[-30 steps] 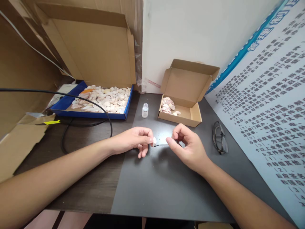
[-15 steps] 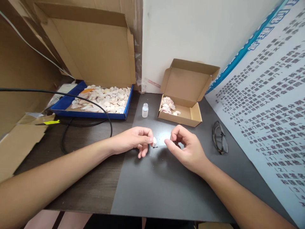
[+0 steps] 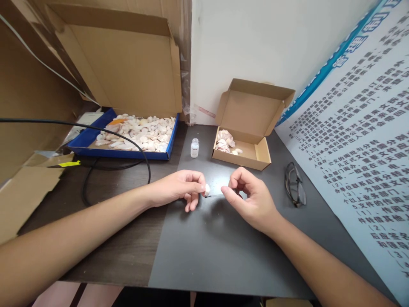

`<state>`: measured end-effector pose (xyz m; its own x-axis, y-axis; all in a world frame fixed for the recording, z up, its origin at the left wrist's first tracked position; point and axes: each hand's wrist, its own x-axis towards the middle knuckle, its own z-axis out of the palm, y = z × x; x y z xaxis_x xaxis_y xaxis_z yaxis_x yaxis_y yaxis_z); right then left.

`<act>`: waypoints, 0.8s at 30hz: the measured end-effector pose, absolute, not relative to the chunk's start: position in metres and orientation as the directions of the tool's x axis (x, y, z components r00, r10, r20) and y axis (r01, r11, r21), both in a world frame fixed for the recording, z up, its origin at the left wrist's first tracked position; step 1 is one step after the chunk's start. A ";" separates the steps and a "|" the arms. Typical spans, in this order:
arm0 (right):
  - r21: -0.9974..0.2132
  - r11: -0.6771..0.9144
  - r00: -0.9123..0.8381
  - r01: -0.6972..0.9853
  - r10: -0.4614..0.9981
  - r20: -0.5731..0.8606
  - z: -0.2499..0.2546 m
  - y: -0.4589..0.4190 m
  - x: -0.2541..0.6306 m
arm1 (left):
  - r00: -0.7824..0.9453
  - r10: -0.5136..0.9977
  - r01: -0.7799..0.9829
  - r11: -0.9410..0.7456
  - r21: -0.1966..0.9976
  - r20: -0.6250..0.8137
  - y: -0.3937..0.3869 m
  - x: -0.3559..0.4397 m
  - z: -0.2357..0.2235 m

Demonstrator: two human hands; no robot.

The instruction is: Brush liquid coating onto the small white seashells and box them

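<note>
One shell (image 3: pixel 207 189) in left hand (image 3: pixel 182 187), one bottle (image 3: pixel 194 149) beyond

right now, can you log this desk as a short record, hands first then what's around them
left hand: pinching a small white piece, perhaps a shell
right hand: holding a thin dark-tipped tool, its tip close to the piece; contact unclear
blue-walled box: open, many pale shells inside
cardboard box: open, a few shells towards its left side
bottle: upright, between the boxes
glasses: right of the right hand
</note>
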<state>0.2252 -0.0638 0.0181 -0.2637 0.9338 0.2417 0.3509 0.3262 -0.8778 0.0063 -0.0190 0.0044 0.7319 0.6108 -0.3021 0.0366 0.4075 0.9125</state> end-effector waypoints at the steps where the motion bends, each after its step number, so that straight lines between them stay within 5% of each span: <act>1: -0.878 0.326 -0.259 0.351 0.935 0.244 0.018 -0.064 0.225 | 0.732 0.611 0.037 0.407 0.912 -0.303 -0.019 0.006 0.005; 24: -0.872 0.321 -0.241 0.368 0.939 0.244 0.021 -0.063 0.226 | 0.727 0.614 0.039 0.410 0.911 -0.307 -0.020 0.007 0.006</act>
